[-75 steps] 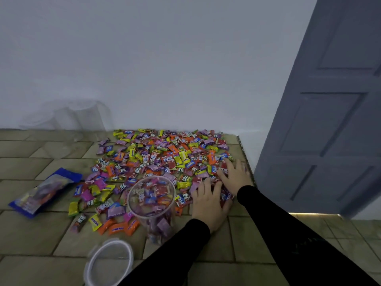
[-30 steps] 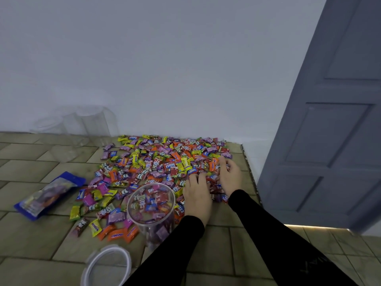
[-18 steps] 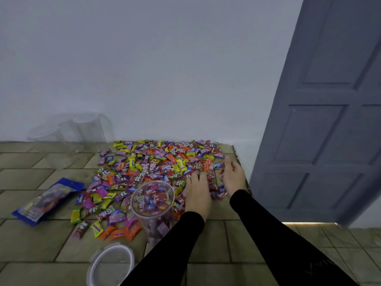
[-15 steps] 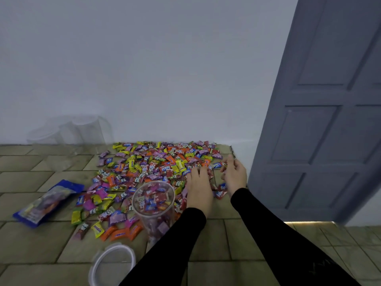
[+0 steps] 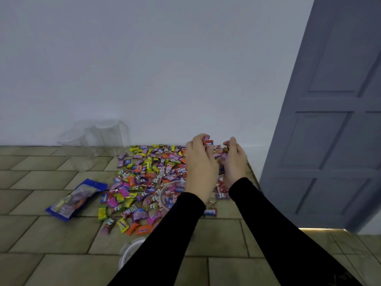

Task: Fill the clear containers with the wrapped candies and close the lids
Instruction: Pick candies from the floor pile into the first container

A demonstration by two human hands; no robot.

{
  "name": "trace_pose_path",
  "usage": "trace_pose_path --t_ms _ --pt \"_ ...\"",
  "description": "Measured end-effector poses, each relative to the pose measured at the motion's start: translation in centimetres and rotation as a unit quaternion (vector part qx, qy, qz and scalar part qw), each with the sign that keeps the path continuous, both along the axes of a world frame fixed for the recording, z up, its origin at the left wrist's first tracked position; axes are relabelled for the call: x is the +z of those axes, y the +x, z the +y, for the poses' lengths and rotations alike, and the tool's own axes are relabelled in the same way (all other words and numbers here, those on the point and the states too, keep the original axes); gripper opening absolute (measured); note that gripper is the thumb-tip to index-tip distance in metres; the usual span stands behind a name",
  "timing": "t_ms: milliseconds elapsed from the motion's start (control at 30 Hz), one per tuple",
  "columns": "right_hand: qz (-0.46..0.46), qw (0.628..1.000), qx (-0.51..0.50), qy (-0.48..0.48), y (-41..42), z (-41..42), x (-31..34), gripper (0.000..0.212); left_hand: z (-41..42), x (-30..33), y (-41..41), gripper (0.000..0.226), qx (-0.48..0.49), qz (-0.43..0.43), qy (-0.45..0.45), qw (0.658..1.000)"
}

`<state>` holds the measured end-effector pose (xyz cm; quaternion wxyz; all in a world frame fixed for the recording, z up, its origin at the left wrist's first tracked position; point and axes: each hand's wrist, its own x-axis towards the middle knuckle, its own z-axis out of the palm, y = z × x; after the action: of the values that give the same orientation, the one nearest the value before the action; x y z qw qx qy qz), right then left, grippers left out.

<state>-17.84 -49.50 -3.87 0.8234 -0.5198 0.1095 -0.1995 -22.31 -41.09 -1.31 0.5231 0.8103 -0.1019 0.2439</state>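
Legible print: "Relaxa" on a red wrapper point(image 5: 181, 170) in the candies point(image 5: 148, 174), and again on a blue-and-red wrapper point(image 5: 210, 212) lying alone on the floor point(image 5: 41, 234) by the left sleeve. Orange wrappers at the near edge carry white lettering too small to read with certainty.

The candies spread across the tiled floor from the wall toward the camera. The open jar point(image 5: 169, 196) stands in the pile, partly filled; the left forearm covers its right side. The left hand point(image 5: 201, 170) and right hand point(image 5: 234, 162) are raised above the pile, fingers curled, cupping a heap of candies between them; a red wrapper shows at the left fingertips.

A blue bag point(image 5: 76, 200) lies flat left of the pile. Empty jars point(image 5: 99, 134) stand against the wall, faint and hard to count. The lid point(image 5: 128, 253) lies on the floor, half hidden by the left sleeve. A grey door point(image 5: 334, 120) stands at right, cut off by the frame.
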Motion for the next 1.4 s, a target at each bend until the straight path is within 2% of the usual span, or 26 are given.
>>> trace_pose_path --t_ms 233,400,567,700,800,1000,1400 --pt "-0.046 0.996 0.052 -0.052 -2.5 4.5 1.8 0.031 6.4 -0.8 -1.0 0.018 -0.010 0.002 -0.055 0.998" --pt "-0.060 0.995 0.042 -0.074 -4.5 6.1 1.9 0.031 9.0 -3.0 -2.0 0.018 -0.048 0.014 -0.094 0.994" --pt "-0.051 0.995 0.036 -0.079 -5.3 7.6 1.3 0.031 9.6 -3.5 -2.7 0.018 -0.078 0.033 -0.157 0.984" --pt "-0.032 0.997 0.023 -0.071 -5.4 8.2 0.8 0.030 9.8 -3.7 -2.4 0.015 -0.077 0.032 -0.167 0.982" --pt "-0.025 0.997 0.015 -0.068 -5.5 8.3 0.7 0.030 10.0 -3.8 -2.2 0.022 -0.085 0.049 -0.197 0.976" --pt "-0.001 0.997 -0.008 -0.074 -5.3 8.5 0.6 0.033 10.1 -3.8 -2.1 0.016 -0.096 0.050 -0.223 0.969" --pt "-0.008 0.992 -0.026 -0.121 -5.4 8.9 0.2 0.038 10.8 -4.1 -2.0 0.026 -0.150 0.067 -0.263 0.951"
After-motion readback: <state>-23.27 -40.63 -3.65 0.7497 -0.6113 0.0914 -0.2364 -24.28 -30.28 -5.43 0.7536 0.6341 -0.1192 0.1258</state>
